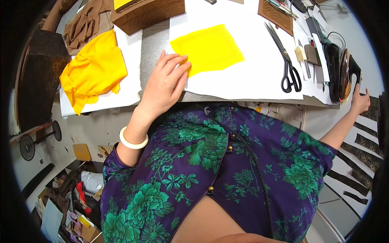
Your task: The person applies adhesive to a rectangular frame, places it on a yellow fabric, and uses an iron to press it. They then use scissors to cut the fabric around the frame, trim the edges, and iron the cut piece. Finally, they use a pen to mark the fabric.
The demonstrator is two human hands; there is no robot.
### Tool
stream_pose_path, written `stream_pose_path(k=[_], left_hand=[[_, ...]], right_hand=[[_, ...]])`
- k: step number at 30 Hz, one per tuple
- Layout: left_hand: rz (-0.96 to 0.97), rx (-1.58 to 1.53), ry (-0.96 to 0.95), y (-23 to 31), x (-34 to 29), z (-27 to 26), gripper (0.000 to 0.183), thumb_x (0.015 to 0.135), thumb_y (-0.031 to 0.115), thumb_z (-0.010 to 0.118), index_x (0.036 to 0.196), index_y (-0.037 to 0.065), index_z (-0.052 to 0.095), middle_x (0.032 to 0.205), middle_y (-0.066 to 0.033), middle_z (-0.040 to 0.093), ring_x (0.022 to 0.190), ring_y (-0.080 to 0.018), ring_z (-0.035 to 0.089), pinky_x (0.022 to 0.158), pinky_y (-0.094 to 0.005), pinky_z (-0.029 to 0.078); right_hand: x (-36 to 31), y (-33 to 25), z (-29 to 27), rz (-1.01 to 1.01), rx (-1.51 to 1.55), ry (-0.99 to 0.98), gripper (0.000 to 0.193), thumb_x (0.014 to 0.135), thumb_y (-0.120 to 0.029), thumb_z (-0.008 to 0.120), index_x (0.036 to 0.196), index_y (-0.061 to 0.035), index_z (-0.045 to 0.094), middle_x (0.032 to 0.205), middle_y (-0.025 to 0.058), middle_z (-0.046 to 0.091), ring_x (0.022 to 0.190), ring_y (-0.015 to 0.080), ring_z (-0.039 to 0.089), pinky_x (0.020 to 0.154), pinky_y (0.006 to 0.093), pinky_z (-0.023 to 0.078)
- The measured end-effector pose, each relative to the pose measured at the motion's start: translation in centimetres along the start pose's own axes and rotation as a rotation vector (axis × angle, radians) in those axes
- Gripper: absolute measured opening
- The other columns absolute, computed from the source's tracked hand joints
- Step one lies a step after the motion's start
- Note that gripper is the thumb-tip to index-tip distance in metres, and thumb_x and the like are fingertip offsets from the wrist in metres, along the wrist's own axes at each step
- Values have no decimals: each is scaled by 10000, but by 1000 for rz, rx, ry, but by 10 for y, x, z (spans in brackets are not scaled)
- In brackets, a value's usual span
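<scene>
My left hand (166, 79) lies on the left edge of a flat, roughly four-sided piece of bright yellow cloth (216, 48), its fingers loosely stretched and touching the fabric. White paper (259, 87) is under the cloth. At the far right, my right hand (360, 101) is beside a rounded black and brown object with a curved handle (355, 68), perhaps an iron. Two of its fingers show spread apart, one close to the handle; the others are hidden. Black-handled scissors (288, 65) lie between the yellow cloth and the right-hand clutter.
Crumpled orange-yellow cloth (95, 73) lies at the left, with brown cloth (85, 26) behind it. A brown wooden block (148, 16) stands at the back. Small tools and a carved brown board (276, 16) fill the back right. Dark strips (364, 146) hang at the right.
</scene>
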State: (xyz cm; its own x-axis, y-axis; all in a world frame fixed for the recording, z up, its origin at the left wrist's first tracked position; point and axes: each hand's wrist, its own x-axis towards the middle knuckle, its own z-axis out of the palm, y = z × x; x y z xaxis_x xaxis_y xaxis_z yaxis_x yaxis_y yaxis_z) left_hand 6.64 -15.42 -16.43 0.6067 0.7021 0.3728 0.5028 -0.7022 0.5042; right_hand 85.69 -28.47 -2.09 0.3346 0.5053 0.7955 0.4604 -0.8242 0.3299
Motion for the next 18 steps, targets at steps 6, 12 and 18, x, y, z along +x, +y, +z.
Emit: stream_pose_path(k=[6,12,18], left_hand=[[-3,77,-63,3,-12,0,327,956,206,655,1245,53,673,1360,-192,595,1333,-376,504,1206,-593,277],[21,31,-99,-7,-19,-8,394,938,319,694,1270,107,687,1422,-198,560,1387,-384,457,1227,-611,210],[4,-40,-30,1,-16,-7,428,923,324,713,1254,56,674,1411,-206,561,1376,-368,478,1235,-579,230]], right_hand=[[33,19,63,189,440,-618,997,804,-752,666,1487,-43,503,1432,223,583,1299,358,583,1091,438,438],[66,69,124,141,425,-522,877,828,-681,702,1366,3,591,1310,246,652,1258,373,605,1053,463,464],[37,60,98,158,282,-361,684,855,-606,724,1256,-55,664,1182,187,718,1112,366,678,955,458,516]])
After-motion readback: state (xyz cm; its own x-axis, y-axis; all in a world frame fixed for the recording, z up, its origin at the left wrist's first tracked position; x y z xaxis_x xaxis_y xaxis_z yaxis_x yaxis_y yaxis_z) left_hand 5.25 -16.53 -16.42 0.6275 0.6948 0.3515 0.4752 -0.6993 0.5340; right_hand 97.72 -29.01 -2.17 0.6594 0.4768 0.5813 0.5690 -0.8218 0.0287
